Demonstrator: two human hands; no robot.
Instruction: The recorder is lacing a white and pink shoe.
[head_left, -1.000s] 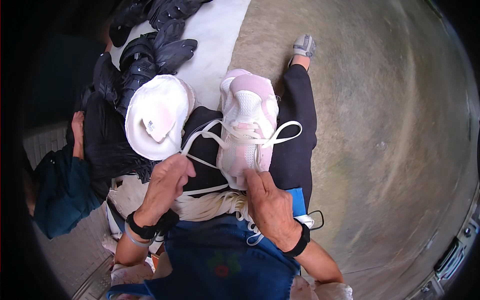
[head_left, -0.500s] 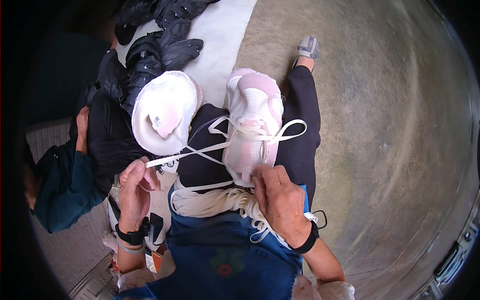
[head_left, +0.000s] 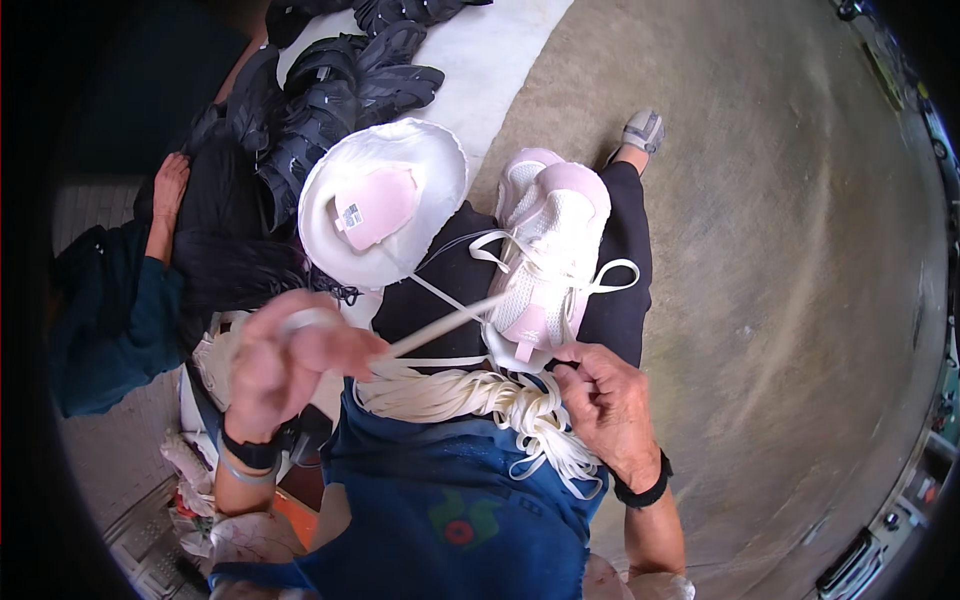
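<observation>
A pink and white mesh shoe (head_left: 550, 255) lies across my lap, with a second similar toe behind it. Loose cream lace loops stick out from both sides of its lacing. My left hand (head_left: 295, 355), smeared by motion, grips the stretched shoelace (head_left: 445, 328), which runs up to the shoe. With fingers bent together, my right hand (head_left: 612, 405) pinches the shoe's near edge beside its pink tongue tab. A bundle of cream laces (head_left: 440, 395) is draped over my lap below the shoe.
Left of the shoe is a white bowl-shaped piece (head_left: 440, 165) holding a pink labelled piece (head_left: 378, 205). Several black shoes (head_left: 330, 110) lie on a white sheet (head_left: 490, 60) at the upper left. Another person's hand (head_left: 170, 185) rests at far left. Concrete floor (head_left: 780, 300) extends to the right.
My left hand has swung nearer and is now blurred, the lace still taut from it. My right hand has shifted from the tongue to the shoe's right edge. The view has turned slightly.
</observation>
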